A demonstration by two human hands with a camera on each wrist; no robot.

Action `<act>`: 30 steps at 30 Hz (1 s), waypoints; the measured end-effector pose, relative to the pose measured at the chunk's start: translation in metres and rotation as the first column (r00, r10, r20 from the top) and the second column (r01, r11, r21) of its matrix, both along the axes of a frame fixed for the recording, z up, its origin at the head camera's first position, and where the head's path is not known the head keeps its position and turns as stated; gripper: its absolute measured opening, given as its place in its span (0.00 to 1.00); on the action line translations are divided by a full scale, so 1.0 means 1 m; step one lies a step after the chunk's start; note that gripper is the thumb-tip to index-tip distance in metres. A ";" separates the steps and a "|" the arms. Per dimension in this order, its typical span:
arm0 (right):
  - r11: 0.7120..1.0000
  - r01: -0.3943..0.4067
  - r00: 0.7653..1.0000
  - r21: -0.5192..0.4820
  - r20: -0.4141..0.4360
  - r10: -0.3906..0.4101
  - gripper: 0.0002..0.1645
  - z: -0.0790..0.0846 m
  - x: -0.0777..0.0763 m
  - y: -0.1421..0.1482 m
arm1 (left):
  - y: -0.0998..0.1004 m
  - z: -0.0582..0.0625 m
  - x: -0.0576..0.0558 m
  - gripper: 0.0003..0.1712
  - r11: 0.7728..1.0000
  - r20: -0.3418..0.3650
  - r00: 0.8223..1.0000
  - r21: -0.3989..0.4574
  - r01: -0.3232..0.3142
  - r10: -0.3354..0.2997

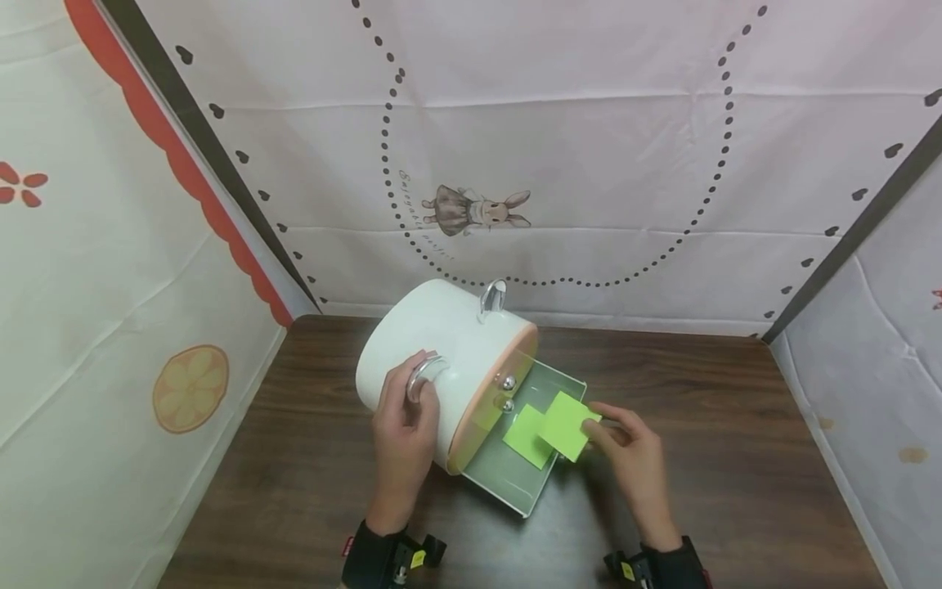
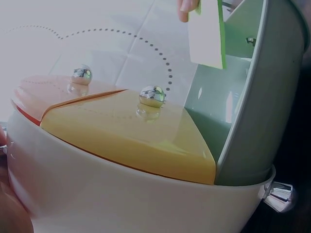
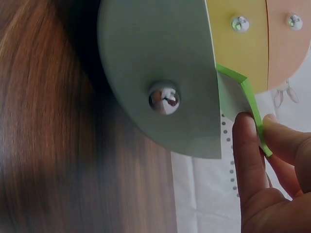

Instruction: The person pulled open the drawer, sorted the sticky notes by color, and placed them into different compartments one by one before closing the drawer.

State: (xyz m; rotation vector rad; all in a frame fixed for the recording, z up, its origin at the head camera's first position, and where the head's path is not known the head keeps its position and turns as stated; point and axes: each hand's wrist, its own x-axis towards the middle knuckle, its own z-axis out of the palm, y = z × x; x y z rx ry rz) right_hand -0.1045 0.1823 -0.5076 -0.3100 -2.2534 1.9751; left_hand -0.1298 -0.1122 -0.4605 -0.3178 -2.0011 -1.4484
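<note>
A white rounded storage box has its green drawer pulled out. My left hand holds the box by a chrome loop on its wall. With thumb and fingers, my right hand pinches a pad of bright green sticky notes by its edge, over the outer end of the drawer. Another green sticky-note pad lies in the drawer, partly covered by the held one in the head view. In the right wrist view the drawer front carries a round chrome knob.
Beside the green drawer, a yellow drawer and a pink drawer are closed, each with a chrome knob. A second chrome loop stands on the box. The dark wooden table meets printed white cloth walls.
</note>
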 end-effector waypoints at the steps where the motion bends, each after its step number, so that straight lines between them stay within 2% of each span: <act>1: 1.000 -0.004 1.000 -0.006 -0.004 0.004 0.22 -0.001 -0.001 -0.002 | 0.000 0.000 0.000 0.27 1.000 -0.003 1.000 0.000 0.000 0.000; 6: 1.000 -0.019 0.999 -0.013 -0.038 0.018 0.21 -0.003 -0.005 -0.008 | -0.001 0.001 -0.002 0.27 1.000 -0.012 1.000 0.001 -0.006 0.006; 13: 0.994 -0.030 0.994 0.101 -0.105 0.041 0.19 -0.009 -0.006 -0.011 | -0.001 0.000 0.000 0.27 1.000 0.015 1.000 -0.011 -0.014 0.014; 20: 0.995 -0.026 0.990 0.097 -0.132 0.039 0.18 -0.012 -0.010 -0.018 | 0.000 -0.002 0.002 0.26 0.999 0.016 0.999 -0.011 -0.032 0.032; 30: 0.983 0.005 0.995 0.185 -0.099 0.014 0.15 -0.016 -0.016 -0.023 | 0.000 -0.002 0.000 0.27 1.000 0.009 1.000 -0.005 -0.023 0.023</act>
